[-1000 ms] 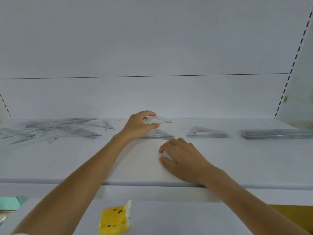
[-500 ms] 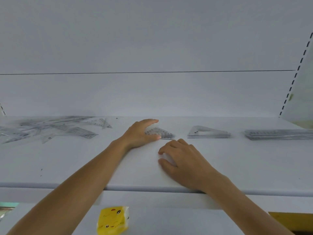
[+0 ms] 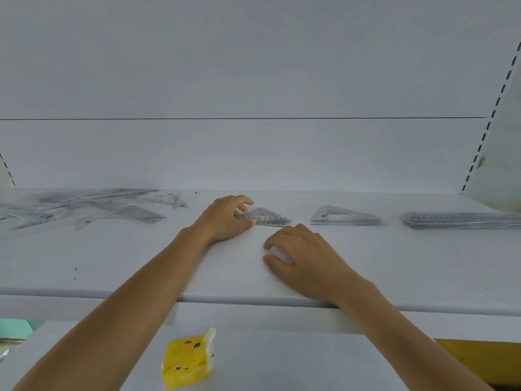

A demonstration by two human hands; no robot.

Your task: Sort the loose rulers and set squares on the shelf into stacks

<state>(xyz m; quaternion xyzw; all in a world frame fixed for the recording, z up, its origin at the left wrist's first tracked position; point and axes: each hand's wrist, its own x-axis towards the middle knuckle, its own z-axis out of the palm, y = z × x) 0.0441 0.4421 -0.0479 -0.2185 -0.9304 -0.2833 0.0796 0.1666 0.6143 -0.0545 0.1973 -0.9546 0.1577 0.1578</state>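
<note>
Far left, our unsorted heap of rulers & set squares (image 3: pixel 84 210) runs off frame. The clear plastic blurs, so we can't count pcs. Our left hand (image 3: pixel 225 218) pinches the left corner of the small set-square stack (image 3: pixel 266 217), prob. to square it up. Our right hand (image 3: pixel 304 255) lies slack on the shelf (image 3: pixel 112 263), holding nothing, likely bracing. Further right are the bigger set-square stack (image 3: pixel 345 215) and the ruler stack (image 3: pixel 462 220), which is cut off at the edge.

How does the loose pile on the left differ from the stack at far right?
The loose pile is scattered, pieces crossing at angles; the ruler stack is squared up. The loose pile mixes rulers and set squares; the ruler stack shows only long strips. Both are clear plastic on the shelf.
</note>
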